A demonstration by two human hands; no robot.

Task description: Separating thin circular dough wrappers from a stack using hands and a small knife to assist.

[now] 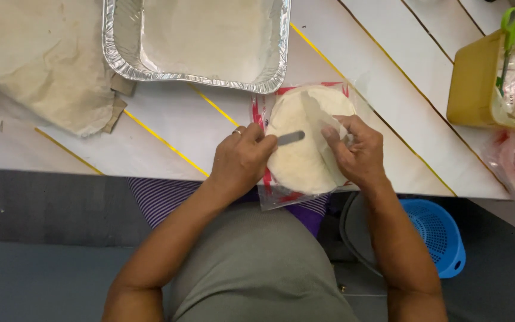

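Stack of flatbreads (pixel 305 152) in clear bag (pixel 278 197), at worktop (pixel 174 125) near edge, just below foil tray (pixel 195 74). Left hand (pixel 242 158) clamped on flat blade (pixel 290 138) laid across stack; right hand (pixel 359 152) pinching bag film. Judged step: slitting bag open. Next needs steady film, shallow cut.

a round stack of pale flatbreads (pixel 305 143) lies flat in a clear, red-printed plastic bag (pixel 269 194) at the table's near edge. a small grey blade (pixel 291 138) lies across the stack's top.
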